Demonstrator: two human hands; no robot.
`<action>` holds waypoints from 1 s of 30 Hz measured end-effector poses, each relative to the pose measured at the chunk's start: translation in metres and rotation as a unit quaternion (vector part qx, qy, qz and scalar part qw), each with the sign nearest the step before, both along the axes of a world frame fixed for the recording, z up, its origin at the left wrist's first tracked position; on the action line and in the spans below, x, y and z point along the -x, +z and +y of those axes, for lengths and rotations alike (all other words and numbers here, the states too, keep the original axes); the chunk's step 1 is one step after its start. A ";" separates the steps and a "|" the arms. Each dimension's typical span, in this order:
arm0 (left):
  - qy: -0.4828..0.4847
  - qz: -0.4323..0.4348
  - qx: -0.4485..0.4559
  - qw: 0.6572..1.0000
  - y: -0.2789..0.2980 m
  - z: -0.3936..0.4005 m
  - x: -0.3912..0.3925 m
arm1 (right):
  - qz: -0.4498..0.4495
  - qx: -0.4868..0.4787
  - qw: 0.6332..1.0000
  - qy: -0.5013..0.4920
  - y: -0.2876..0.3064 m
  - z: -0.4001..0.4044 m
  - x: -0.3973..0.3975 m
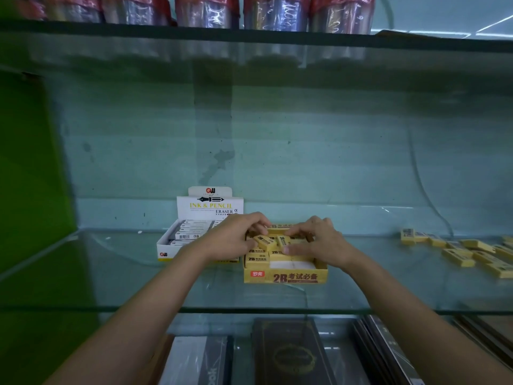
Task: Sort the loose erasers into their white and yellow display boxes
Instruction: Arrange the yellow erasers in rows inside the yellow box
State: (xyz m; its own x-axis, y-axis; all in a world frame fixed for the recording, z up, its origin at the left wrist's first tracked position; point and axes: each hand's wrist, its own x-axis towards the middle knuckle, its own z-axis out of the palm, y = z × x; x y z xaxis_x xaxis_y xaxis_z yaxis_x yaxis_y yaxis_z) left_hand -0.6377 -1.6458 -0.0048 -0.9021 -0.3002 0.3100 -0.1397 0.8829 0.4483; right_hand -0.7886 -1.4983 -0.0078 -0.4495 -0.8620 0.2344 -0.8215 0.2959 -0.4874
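The yellow display box [286,276] stands in the middle of a glass shelf, holding several yellow 2B erasers. My left hand [233,237] and my right hand [319,243] are both over this box. The left fingers pinch a tilted yellow eraser [265,241]. The right fingers curl around another yellow eraser [283,240] beside it. The white display box [169,247], marked INK & PENCIL ERASER, sits just left and holds several white erasers. A pile of loose yellow erasers [460,252] lies at the far right of the shelf.
The glass shelf [111,287] has a front edge close to me, with dark boxed goods [288,354] on the level below. Another glass shelf overhead carries wrapped rolls [274,12]. A green panel [25,176] closes off the left side.
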 end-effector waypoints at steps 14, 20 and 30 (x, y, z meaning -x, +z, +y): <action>0.046 0.011 0.023 0.999 -0.001 0.001 0.000 | -0.017 0.051 0.998 0.032 -0.005 0.001 0.002; 0.048 0.021 0.007 0.999 -0.002 0.001 0.000 | -0.012 0.030 0.999 0.009 -0.002 0.000 0.004; 0.029 0.085 0.025 0.996 -0.001 0.004 -0.001 | -0.013 0.098 0.994 0.042 -0.002 0.004 0.001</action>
